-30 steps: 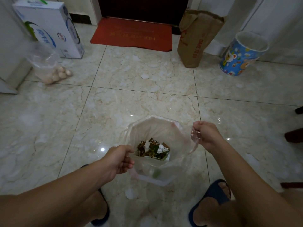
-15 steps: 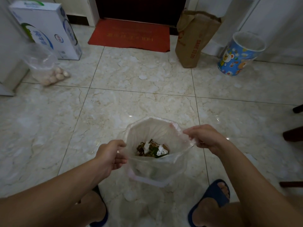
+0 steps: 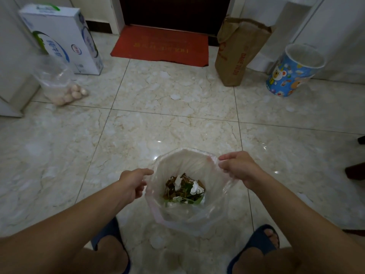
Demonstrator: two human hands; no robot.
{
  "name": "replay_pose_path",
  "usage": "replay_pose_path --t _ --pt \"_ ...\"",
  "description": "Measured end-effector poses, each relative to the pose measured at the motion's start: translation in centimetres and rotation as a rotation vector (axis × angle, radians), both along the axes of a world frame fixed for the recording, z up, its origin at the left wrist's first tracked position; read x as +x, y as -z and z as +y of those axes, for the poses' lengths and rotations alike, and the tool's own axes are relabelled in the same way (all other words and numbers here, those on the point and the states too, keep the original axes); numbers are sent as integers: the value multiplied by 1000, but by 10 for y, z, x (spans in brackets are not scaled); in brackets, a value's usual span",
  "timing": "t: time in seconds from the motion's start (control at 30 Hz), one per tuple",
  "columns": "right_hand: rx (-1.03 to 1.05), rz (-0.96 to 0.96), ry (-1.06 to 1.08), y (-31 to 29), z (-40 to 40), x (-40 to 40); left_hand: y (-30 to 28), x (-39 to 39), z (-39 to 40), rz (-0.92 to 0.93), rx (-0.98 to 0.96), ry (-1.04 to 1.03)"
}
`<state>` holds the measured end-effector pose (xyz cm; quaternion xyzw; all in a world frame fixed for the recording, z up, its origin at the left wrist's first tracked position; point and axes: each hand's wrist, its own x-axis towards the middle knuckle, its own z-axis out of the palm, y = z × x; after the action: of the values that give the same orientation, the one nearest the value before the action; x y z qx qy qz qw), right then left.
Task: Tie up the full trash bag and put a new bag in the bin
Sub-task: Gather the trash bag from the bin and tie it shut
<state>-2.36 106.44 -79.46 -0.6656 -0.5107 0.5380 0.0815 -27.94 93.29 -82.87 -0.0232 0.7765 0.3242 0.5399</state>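
Two hands hold the trash bag (image 3: pixel 173 218) open between our feet: our left hand (image 3: pixel 132 182) and right hand (image 3: pixel 240 168) have fingers pinched on opposite rim edges. No knot yet; the bin (image 3: pixel 294 71), far right, seemingly lined, awaits checking.

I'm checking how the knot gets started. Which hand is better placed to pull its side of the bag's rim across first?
Probably the right hand: it pinches the trash bag rim at its far right edge. The left hand grips the left edge lower down, fingers curled.
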Motion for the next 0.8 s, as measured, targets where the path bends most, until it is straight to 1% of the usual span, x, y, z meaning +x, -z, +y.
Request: replay_pose_path --t 0.1,0.17,0.27,0.37,0.43,0.53,0.63,0.7,0.73,0.8 --pt "-9 -69 -88 -9 10 0 0 0 10 48 -17 60" --pt "-26 -90 -53 -9 18 1 -2 0 19 80 -18 62" --pt "-98 -72 29 -1 25 0 -6 1 30 126 20 22" --pt "-142 -52 67 7 30 -8 -9 2 39 113 78 19" --pt "-143 -59 43 10 34 -12 -9 1 43 115 103 -3" --pt "-144 -94 -27 12 40 -10 -10 -2 50 170 131 -30" --pt "-157 -154 -65 16 46 -4 -15 0 59 162 181 76" --pt "-180 -176 -97 16 50 -1 -20 4 65 171 221 102" --pt "-190 -176 -112 16 50 0 -21 5 67 186 242 102" --pt "-194 -165 -120 17 51 1 -23 7 71 307 286 123"
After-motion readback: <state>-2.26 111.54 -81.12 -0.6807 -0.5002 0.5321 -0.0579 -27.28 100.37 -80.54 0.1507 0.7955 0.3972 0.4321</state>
